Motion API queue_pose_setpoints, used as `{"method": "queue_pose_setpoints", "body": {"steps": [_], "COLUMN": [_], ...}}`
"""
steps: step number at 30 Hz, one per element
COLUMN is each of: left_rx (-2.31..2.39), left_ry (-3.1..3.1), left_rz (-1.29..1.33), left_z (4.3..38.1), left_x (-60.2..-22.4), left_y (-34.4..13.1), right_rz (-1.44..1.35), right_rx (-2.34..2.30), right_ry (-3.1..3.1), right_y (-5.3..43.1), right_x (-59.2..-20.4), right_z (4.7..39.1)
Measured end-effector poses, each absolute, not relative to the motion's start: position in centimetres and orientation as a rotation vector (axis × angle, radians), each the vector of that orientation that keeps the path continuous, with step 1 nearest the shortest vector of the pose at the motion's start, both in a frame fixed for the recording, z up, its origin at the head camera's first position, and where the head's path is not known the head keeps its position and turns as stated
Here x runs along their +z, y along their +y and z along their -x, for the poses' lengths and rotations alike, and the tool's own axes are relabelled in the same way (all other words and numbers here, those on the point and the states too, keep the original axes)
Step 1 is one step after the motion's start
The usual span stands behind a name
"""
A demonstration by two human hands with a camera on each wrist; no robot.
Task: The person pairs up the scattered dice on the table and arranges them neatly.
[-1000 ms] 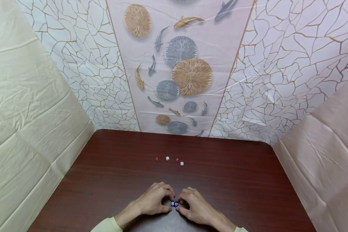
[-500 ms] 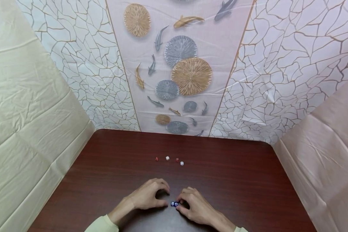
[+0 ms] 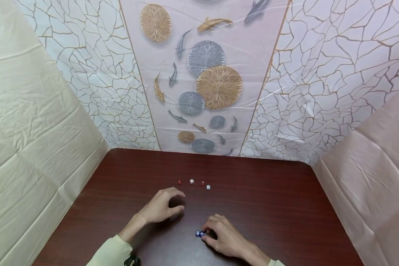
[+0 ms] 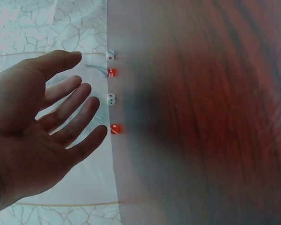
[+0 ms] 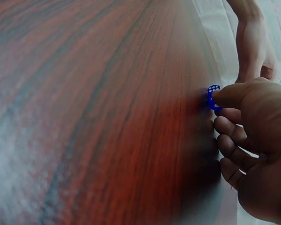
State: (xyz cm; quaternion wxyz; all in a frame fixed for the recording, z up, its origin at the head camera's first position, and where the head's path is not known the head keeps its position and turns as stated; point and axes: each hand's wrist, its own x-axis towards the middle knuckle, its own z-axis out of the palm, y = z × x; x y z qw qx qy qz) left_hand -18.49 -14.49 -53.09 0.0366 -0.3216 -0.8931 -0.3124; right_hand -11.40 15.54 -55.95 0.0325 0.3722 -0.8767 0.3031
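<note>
Two blue dice with white pips sit side by side on the table, the left blue die (image 3: 197,234) against the right blue die (image 3: 202,234). My right hand (image 3: 224,236) pinches the right one between thumb and forefinger; the right wrist view shows a blue die (image 5: 214,97) partly covered by the thumb. My left hand (image 3: 161,207) is off to the upper left, fingers spread and holding nothing. Beyond it lie a red die (image 3: 179,182), a white die (image 3: 191,181), a second red die (image 3: 203,183) and a second white die (image 3: 208,187), loosely in a row.
The dark red wooden table (image 3: 262,199) ends at a patterned cloth backdrop (image 3: 203,122). Cream cloth walls (image 3: 36,147) stand along the left and right sides. A dark object (image 3: 132,260) shows beneath the left sleeve.
My left hand has let go of the blue dice and moved up and left, its fingers spreading toward the red and white dice. The right hand has stayed in place.
</note>
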Motion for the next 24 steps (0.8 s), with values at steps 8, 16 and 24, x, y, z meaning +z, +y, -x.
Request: {"method": "queue_pose_setpoints", "body": {"steps": [8, 16, 24], "left_rx": [-1.036, -1.037, -0.968], "left_ry": [-2.733, -2.718, -2.721], "left_rz": [0.886, 0.798, 0.716], "left_z": [20.1, 21.5, 23.1], "left_x": [-53.9, -54.2, -54.3], "left_y": [-14.7, -14.3, -13.6], "right_rz": [-1.140, -1.156, -1.143], "right_rx": [0.929, 0.897, 0.897], "right_ry": [-2.699, -2.626, -2.648], "right_y": [15.5, 15.5, 15.4], "right_x": [-56.1, -56.3, -56.4], "right_z": [11.5, 11.6, 11.5]}}
